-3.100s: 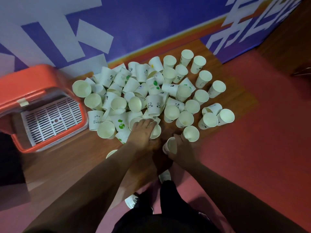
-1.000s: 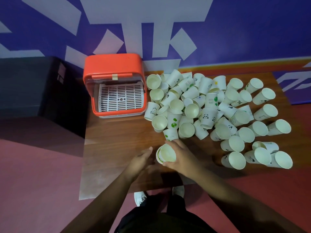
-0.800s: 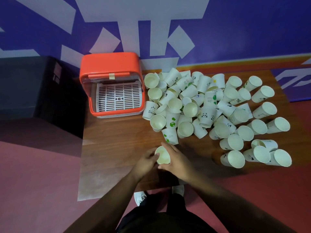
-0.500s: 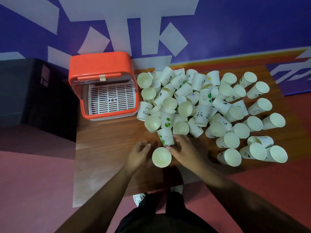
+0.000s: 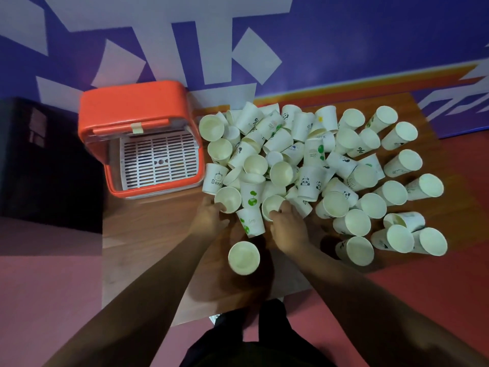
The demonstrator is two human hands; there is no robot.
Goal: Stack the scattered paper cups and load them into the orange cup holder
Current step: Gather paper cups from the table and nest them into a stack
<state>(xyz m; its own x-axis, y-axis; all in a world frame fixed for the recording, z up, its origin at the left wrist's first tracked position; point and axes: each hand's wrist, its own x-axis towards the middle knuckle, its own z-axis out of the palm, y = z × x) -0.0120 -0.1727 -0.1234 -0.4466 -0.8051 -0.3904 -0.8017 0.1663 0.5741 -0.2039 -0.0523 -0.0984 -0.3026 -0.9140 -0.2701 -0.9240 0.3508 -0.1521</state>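
Reaching out over dark trousers (image 5: 251, 350), both forearms cross the front edge of the wooden tabletop (image 5: 148, 234). Between them a near cup (image 5: 244, 257) stands mouth up, apart from the rest; whether it is one cup or several nested cannot be told.

Just beyond it, the left hand (image 5: 210, 215) has its fingertips hooked over the near rim of a left cup (image 5: 227, 200), the thumb spread out to the side. The right hand (image 5: 287, 227) curls its fingers round a right cup (image 5: 272, 207), thumb on the cup's right side and fingertips at the near rim. A green-print cup (image 5: 250, 222) lies on its side between the two hands, its mouth toward the person.

Both gripped cups sit at the near edge of the pile (image 5: 304, 160), a jumble of white paper cups, tipped and upright, covering the middle and right of the tabletop.

Left of the pile, touching or just beside its outermost cups, the orange holder (image 5: 132, 107) stands at the back corner, its front open on a white slotted grille (image 5: 158, 160). A dark box (image 5: 39, 154) sits left of it, off the tabletop. Behind everything runs a purple wall (image 5: 370, 49) with white shapes.
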